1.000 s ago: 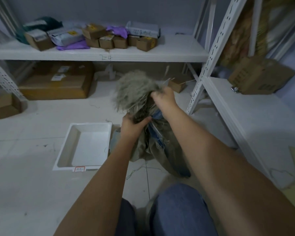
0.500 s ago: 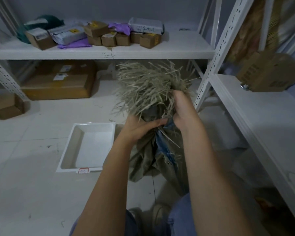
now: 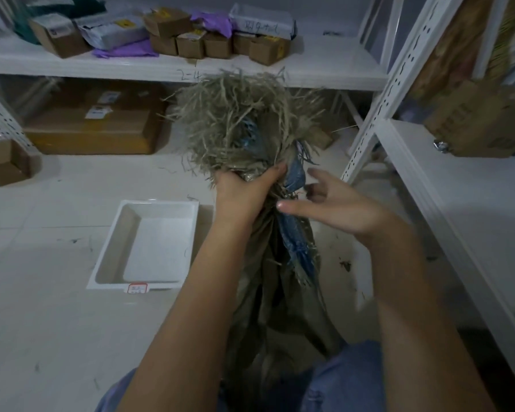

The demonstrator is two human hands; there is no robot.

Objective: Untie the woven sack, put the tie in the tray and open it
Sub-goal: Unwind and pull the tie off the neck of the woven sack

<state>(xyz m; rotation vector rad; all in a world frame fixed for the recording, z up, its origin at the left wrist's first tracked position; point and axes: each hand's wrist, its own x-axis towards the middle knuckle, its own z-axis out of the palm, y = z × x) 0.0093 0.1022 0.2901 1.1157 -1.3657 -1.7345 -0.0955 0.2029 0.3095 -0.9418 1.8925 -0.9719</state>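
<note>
Left hand (image 3: 244, 188) clamps the frayed olive woven sack's (image 3: 268, 292) gathered neck; right hand (image 3: 336, 209), fingers spread, hovers at three o'clock. Fraying strands may hide the tie; it could miss the white plastic tray (image 3: 116, 248) at nine o'clock.

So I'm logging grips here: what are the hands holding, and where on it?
The left hand grips the sack at its bunched neck, just under the frayed top. The right hand is open beside it, holding nothing.

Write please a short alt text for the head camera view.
A person's left hand grips the gathered neck of a frayed woven sack, while the right hand is open beside it. An empty white tray lies on the floor to the left.
</note>
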